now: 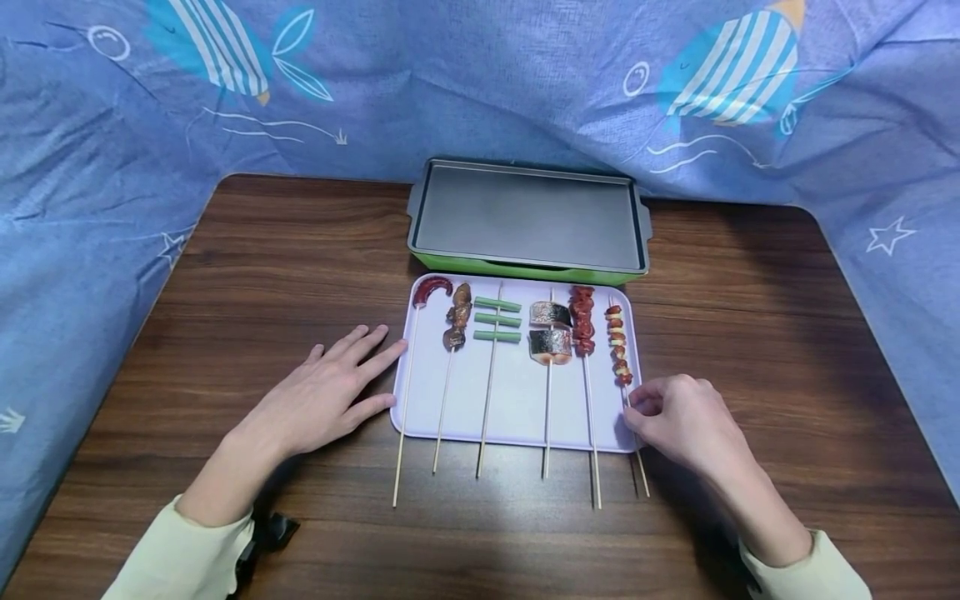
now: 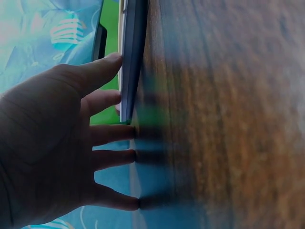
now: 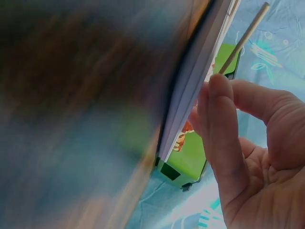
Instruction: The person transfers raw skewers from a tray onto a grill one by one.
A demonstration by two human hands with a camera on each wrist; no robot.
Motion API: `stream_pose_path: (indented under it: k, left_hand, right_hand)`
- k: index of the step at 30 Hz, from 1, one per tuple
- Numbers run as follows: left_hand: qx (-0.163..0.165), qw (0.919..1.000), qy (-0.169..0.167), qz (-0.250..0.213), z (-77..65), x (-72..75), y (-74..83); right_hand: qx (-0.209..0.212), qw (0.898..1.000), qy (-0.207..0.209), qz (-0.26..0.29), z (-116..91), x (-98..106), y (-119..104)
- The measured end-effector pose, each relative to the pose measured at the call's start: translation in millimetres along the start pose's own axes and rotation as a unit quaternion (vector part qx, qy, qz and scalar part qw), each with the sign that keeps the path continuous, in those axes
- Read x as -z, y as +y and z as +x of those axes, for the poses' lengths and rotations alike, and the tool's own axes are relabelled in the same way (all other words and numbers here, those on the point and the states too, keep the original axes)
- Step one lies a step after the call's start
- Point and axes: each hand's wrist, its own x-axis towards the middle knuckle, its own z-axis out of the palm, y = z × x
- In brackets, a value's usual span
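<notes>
At the brown table (image 1: 772,333), the right hand (image 1: 686,421) pinches the rightmost skewer (image 1: 620,353); the spread left hand (image 1: 326,390) touches a tray (image 1: 517,400).

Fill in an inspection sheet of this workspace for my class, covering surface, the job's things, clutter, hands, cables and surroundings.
Surface: brown wood-grain table.
Job's things: lilac tray bearing six skewers, bare stick ends reaching past its near edge.
Clutter: black object by the left cuff, too dark to identify.
Hands: left hand has fingers spread, touching the tray's left edge; right hand pinches the rightmost skewer by its stick.
Cables: nothing seen.
Surroundings: green-bodied griddle behind the tray; blue fish-print cloth beyond the table.
</notes>
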Motion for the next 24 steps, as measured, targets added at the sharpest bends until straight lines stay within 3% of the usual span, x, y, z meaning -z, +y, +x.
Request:
stream_pose_path:
  k: [10, 16, 24]
  left_hand:
    - [0.000, 1.0000, -0.001, -0.002, -0.2, 0.9, -0.4]
    - [-0.002, 1.0000, 0.000, -0.002, -0.2, 1.1, -0.5]
    - [0.000, 1.0000, -0.002, -0.009, 0.0, 1.4, 0.0]
  right_hand:
    - [-0.007, 1.000, 0.016, 0.018, -16, 17, -9]
    - [0.012, 0.999, 0.051, 0.012, -24, 33, -18]
    - [0.025, 0.994, 0.098, 0.033, -16, 53, -24]
